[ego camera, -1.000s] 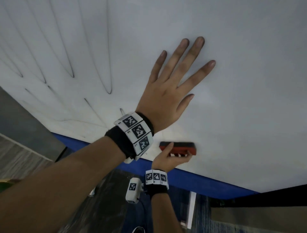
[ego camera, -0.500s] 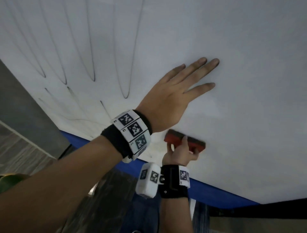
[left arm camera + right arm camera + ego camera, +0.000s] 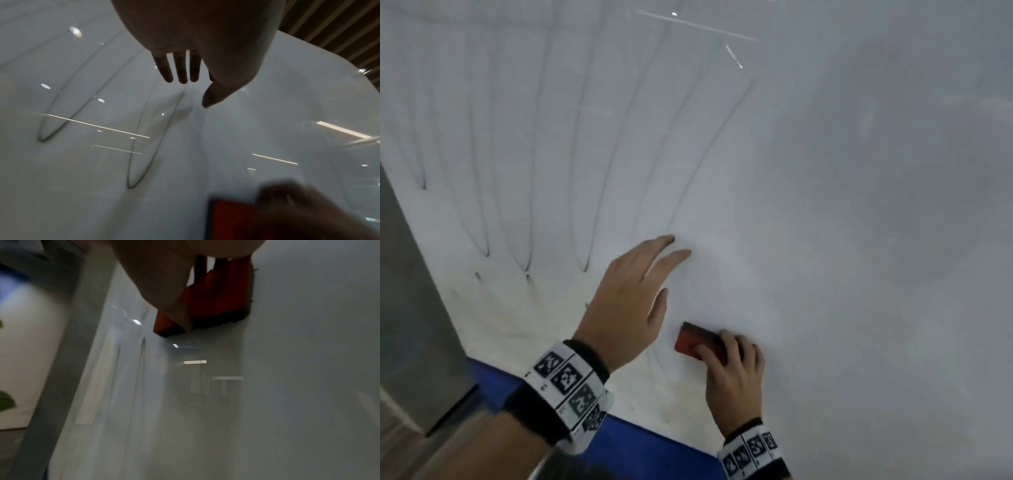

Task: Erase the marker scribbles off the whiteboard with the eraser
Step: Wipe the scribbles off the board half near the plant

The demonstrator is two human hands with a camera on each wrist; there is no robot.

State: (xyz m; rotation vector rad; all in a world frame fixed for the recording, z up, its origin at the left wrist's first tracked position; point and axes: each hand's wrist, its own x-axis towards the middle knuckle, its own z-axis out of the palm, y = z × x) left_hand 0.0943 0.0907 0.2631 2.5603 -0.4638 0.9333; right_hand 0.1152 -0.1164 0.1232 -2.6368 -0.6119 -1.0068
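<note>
The whiteboard (image 3: 859,205) fills the head view, with long dark looping marker scribbles (image 3: 585,205) across its left half and a wiped, smeared patch low down. My right hand (image 3: 732,373) grips a red eraser (image 3: 697,341) with a dark felt face and presses it to the board near the lower edge. My left hand (image 3: 640,291) is open, fingers straight, lying flat against the board just left of and above the eraser. In the left wrist view the scribble loops (image 3: 141,154) and the eraser (image 3: 230,217) show; the right wrist view shows the eraser (image 3: 218,296) under my fingers.
A blue frame edge (image 3: 640,435) runs along the board's bottom. A grey wall (image 3: 410,325) borders the board on the left. The board's right half (image 3: 893,308) carries no marks. Ceiling slats (image 3: 339,24) appear at the top right of the left wrist view.
The right hand has swept the eraser rightward and turned it along the board. The left hand has slid down the board with fingers closer together, and the view has shifted up.
</note>
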